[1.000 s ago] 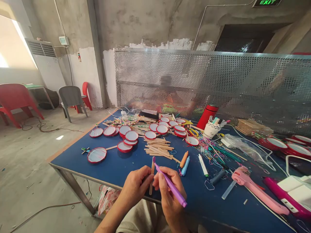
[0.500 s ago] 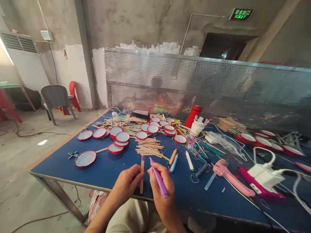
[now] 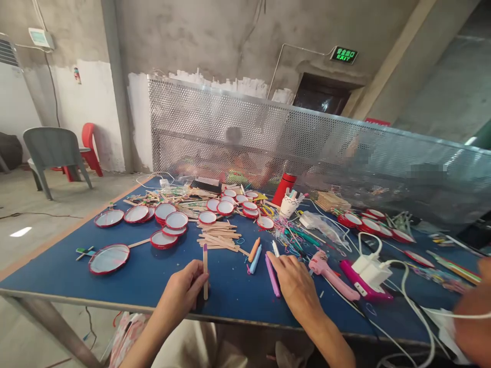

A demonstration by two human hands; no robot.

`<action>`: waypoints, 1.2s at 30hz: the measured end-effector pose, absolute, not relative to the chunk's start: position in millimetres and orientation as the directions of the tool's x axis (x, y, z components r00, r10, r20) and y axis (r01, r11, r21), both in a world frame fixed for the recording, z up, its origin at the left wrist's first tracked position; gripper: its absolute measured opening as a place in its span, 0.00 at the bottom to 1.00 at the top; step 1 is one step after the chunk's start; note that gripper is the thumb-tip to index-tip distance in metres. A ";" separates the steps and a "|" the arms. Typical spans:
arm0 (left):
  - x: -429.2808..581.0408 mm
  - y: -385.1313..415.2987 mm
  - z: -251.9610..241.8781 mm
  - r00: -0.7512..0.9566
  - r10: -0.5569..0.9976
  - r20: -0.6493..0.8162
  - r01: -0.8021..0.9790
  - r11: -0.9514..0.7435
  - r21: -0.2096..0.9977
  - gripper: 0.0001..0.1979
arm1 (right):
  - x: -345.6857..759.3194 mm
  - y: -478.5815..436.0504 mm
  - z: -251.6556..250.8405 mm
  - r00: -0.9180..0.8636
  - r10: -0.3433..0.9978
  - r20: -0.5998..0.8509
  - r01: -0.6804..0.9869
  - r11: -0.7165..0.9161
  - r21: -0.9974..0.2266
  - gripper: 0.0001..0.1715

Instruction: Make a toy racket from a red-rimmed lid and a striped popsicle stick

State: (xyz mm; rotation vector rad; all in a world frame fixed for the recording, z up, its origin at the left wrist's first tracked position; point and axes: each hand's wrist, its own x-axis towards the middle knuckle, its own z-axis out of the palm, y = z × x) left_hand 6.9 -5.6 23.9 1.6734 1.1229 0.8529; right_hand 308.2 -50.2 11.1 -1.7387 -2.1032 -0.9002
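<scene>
My left hand (image 3: 187,286) pinches a wooden craft stick (image 3: 205,278) upright near the table's front edge; its top end is coloured purple. My right hand (image 3: 297,281) reaches down over a white marker (image 3: 275,249), its fingers closed about the lower part, which they hide. Just left of those fingers a purple marker (image 3: 273,276) lies on the blue table. Orange (image 3: 253,250) and light blue (image 3: 255,259) markers lie between my two hands. Beyond them is a pile of plain craft sticks (image 3: 218,236).
Red-rimmed white discs (image 3: 109,259) lie across the left and back. A pink glue gun (image 3: 333,276) and a magenta power strip (image 3: 364,283) with white chargers and cables are at right. A red bottle (image 3: 284,189) and pen cup (image 3: 289,205) stand behind. Someone's blurred arm (image 3: 473,317) shows far right.
The purple marker has left my right hand and lies on the table. That hand has moved right onto the white marker. My left hand still holds the stick; the view has swung right.
</scene>
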 end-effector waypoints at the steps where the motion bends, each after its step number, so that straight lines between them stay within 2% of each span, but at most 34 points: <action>1: 6.9 -5.9 24.7 0.348 0.937 0.039 0.310 -0.154 0.938 0.13 | 305.3 -46.5 14.3 -0.261 0.791 0.553 0.944 0.089 0.317 0.25; 6: 7.2 -5.9 20.6 0.359 0.933 0.020 0.334 -0.148 0.931 0.13 | 286.6 -20.0 24.2 -0.403 0.772 0.492 0.898 0.230 0.375 0.19; 12: 6.4 -4.3 10.8 0.358 0.934 0.025 0.361 -0.163 0.918 0.11 | 280.4 -6.1 27.8 -0.473 0.706 0.527 0.880 0.350 0.320 0.19; 15: 5.7 -5.6 16.3 0.359 0.932 0.055 0.390 -0.203 0.898 0.10 | 287.4 -10.4 33.4 -0.434 0.687 0.583 0.899 0.373 0.230 0.20; 18: 5.0 -7.3 23.6 0.359 0.928 0.100 0.420 -0.257 0.870 0.11 | 289.7 -22.5 37.8 -0.339 0.658 0.672 0.926 0.361 0.113 0.15; 19: 5.0 -7.5 25.0 0.359 0.926 0.112 0.431 -0.271 0.861 0.11 | 287.0 -28.0 38.3 -0.286 0.649 0.705 0.932 0.359 0.048 0.14; 20: 5.1 -7.6 25.6 0.356 0.926 0.124 0.442 -0.284 0.851 0.12 | 282.0 -33.8 38.3 -0.200 0.643 0.740 0.925 0.373 -0.074 0.13; 21: 5.4 -7.5 25.3 0.352 0.926 0.138 0.452 -0.297 0.841 0.12 | 275.0 -39.7 37.8 -0.093 0.645 0.759 0.889 0.397 -0.228 0.12; 22: 5.8 -7.1 24.4 0.347 0.926 0.151 0.463 -0.309 0.831 0.11 | 266.4 -45.3 37.1 0.084 0.672 0.736 0.747 0.447 -0.493 0.10; 23: 6.2 -6.7 23.1 0.343 0.925 0.160 0.472 -0.318 0.822 0.11 | 256.7 -50.3 36.1 0.248 0.709 0.660 0.512 0.483 -0.710 0.09; 24: 6.7 -6.2 21.7 0.341 0.925 0.164 0.478 -0.321 0.817 0.11 | 246.7 -54.4 35.0 0.347 0.750 0.562 0.275 0.492 -0.826 0.09; 25: 7.1 -5.8 20.6 0.344 0.925 0.162 0.482 -0.322 0.815 0.10 | 236.8 -57.5 33.8 0.406 0.782 0.472 0.074 0.486 -0.871 0.11; 26: 7.3 -5.7 19.8 0.351 0.924 0.153 0.485 -0.319 0.814 0.10 | 227.7 -59.3 32.4 0.434 0.803 0.409 -0.060 0.478 -0.876 0.13; 28: 7.4 -6.0 19.8 0.362 0.922 0.135 0.490 -0.311 0.814 0.09 | 212.2 -59.8 28.8 0.455 0.820 0.346 -0.188 0.469 -0.863 0.13; 33: 7.2 -8.2 22.1 0.350 0.920 0.177 0.514 -0.346 0.785 0.10 | 184.7 -52.0 16.6 0.467 0.820 0.330 -0.230 0.473 -0.850 0.11; 36: 7.3 -9.0 20.6 0.349 0.917 0.193 0.526 -0.362 0.769 0.11 | 169.4 -48.6 11.0 0.496 0.781 0.381 -0.116 0.494 -0.862 0.11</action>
